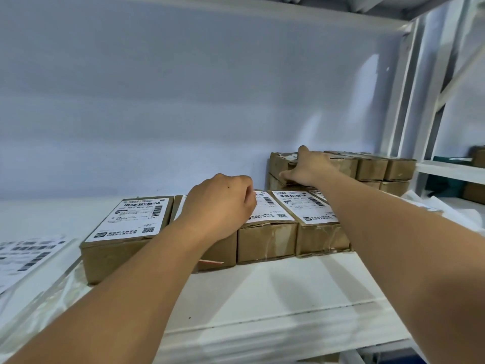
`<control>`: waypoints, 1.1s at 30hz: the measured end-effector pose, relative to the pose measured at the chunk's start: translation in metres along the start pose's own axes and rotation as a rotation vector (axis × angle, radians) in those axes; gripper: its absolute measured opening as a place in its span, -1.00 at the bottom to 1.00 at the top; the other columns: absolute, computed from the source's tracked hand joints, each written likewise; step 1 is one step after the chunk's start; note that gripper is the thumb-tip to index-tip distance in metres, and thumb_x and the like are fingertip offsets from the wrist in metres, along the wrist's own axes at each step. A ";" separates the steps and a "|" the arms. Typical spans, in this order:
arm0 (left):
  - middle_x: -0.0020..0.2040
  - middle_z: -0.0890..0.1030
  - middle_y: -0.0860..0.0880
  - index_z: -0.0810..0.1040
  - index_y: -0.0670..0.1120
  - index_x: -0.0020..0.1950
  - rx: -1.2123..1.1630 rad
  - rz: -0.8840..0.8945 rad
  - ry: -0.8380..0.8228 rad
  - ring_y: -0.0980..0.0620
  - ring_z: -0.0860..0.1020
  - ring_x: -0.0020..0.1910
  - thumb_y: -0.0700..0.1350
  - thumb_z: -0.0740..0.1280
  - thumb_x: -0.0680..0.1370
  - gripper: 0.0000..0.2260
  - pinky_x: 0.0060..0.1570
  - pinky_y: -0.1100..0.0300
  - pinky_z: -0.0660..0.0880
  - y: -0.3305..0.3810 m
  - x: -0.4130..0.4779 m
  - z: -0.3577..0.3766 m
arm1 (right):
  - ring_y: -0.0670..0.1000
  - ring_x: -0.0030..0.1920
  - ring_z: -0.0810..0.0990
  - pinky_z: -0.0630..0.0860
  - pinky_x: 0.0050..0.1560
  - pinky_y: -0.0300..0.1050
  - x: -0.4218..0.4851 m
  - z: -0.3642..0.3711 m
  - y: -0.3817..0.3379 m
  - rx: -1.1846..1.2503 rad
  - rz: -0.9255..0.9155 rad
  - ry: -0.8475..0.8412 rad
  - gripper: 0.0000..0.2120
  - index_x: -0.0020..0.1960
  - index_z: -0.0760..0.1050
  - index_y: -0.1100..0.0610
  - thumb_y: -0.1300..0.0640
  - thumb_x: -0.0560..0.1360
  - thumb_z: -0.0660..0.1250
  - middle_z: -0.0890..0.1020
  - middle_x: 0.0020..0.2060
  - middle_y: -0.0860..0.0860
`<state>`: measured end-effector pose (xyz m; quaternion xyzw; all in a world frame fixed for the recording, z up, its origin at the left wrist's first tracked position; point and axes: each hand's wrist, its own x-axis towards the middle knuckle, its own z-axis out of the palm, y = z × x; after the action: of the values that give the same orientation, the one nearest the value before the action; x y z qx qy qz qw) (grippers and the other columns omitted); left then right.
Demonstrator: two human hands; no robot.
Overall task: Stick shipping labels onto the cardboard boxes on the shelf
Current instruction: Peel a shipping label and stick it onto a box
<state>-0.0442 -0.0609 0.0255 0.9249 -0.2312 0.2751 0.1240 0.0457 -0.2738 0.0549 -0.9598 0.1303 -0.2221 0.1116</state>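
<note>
A: White shelf board (275, 285) and a pale wall behind it. Where do our boxes stand?

B: We have a front row (267, 240) of cardboard boxes, touching side by side, and the tops we can see carry a shipping label (131, 219). Behind, to the right, is a rear stack (372, 166).

A: And our hands?

B: Our left hand (220, 203) rests on the second box of the row, its fingers bent down over a label. Whether they pinch or only press, we cannot tell. We judge it rubs the label flat, or steadies the row.

A: And the right?

B: Our right hand (308, 166) grips the corner box (278, 162) on top of the stack, thumb on the near side, fingers over the top. Probably we will pull it forward, because labelling is easier within reach.

A: More labels?

B: Yes, the printed sheets (26, 250) lie at the far left, well apart from the stack.
</note>
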 end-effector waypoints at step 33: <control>0.19 0.54 -0.19 0.54 -0.17 0.20 -0.029 -0.243 0.435 -0.23 0.45 0.20 -0.23 0.35 0.44 -0.68 0.18 -0.05 0.37 -0.028 -0.130 -0.032 | 0.11 0.27 0.31 0.40 0.29 0.02 -0.231 -0.014 -0.075 0.557 -0.322 0.504 -0.55 0.21 0.55 -0.03 -0.14 0.36 0.43 0.39 0.20 0.05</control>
<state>-0.1410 0.0211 -0.0248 0.8631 -0.0901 0.4474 0.2162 -0.1462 -0.1364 -0.0047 -0.8165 -0.0635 -0.4920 0.2955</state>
